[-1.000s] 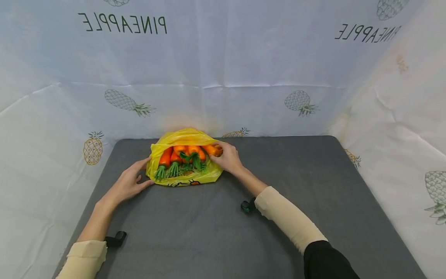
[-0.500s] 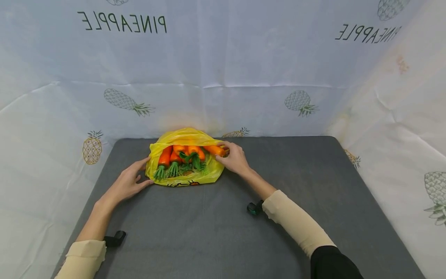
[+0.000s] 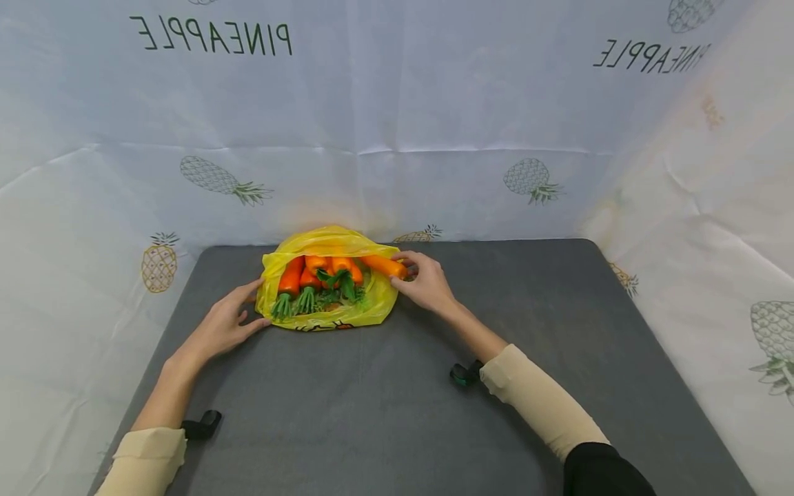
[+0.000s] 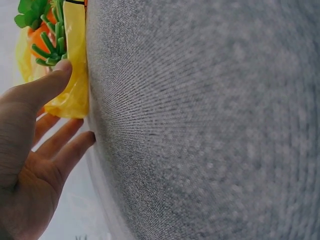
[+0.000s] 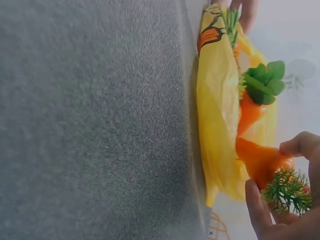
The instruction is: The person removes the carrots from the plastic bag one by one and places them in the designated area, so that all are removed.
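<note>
A yellow plastic bag (image 3: 372, 310) lies at the table's far edge with its mouth facing me. Inside are several orange carrots (image 3: 290, 277) with green tops, some with leafy sprigs (image 5: 265, 82). My right hand (image 3: 428, 284) pinches the end of one carrot (image 3: 381, 264) between thumb and fingers at the bag's right side; its feathery green top (image 5: 287, 192) shows in the right wrist view, and its other end is inside the bag. My left hand (image 3: 220, 327) rests against the bag's left side, thumb at the lower rim and fingers extended; the index fingertip is partly hidden.
A dark grey cloth-covered table (image 3: 347, 413) extends under both arms. Behind it hangs a pale curtain (image 3: 434, 103) printed with pineapples, which also flanks both sides. Black wrist cameras (image 3: 201, 425) are strapped on both wrists.
My right hand has moved to the right with the carrot, drawing it partway out of the bag. My left hand has stayed at the bag's left side.
</note>
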Tool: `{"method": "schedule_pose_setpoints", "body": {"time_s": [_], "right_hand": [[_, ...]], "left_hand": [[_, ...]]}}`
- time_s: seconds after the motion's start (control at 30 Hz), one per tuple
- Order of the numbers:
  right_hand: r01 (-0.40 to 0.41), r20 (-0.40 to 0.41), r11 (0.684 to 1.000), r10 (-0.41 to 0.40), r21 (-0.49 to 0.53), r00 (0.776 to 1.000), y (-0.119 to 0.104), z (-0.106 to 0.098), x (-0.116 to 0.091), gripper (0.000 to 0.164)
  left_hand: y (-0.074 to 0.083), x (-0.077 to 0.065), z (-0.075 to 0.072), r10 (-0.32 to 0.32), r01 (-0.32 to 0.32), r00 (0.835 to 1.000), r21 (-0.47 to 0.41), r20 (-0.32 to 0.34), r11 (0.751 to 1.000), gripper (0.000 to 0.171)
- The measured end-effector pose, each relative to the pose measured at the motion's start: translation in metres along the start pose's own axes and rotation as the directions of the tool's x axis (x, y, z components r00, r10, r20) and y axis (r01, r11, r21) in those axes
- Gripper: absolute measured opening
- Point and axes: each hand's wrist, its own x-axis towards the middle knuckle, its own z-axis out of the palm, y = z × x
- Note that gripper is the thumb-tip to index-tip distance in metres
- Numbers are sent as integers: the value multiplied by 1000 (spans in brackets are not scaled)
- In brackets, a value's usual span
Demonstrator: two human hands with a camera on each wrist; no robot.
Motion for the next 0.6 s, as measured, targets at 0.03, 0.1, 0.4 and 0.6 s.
{"method": "schedule_pose_setpoints", "body": {"time_s": [0.03, 0.1, 0.4, 0.6], "right_hand": [[4, 1, 1000, -4, 3, 1000, 0, -1, -1, 40], [14, 4, 1000, -14, 8, 1000, -2, -5, -4, 40], [61, 21, 997, -62, 51, 998, -12, -17, -17, 40], [106, 1, 991, -106, 88, 994, -25, -27, -24, 40]], "left_hand": [[0, 0, 0, 2, -2, 1000, 0, -3, 1000, 86], [0, 0, 0, 9, -9, 1000, -1, -8, 1000, 86], [-2, 0, 0, 9, -9, 1000, -5, -6, 1000, 87], [-1, 0, 0, -2, 2, 1000, 4, 2, 1000, 88]]}}
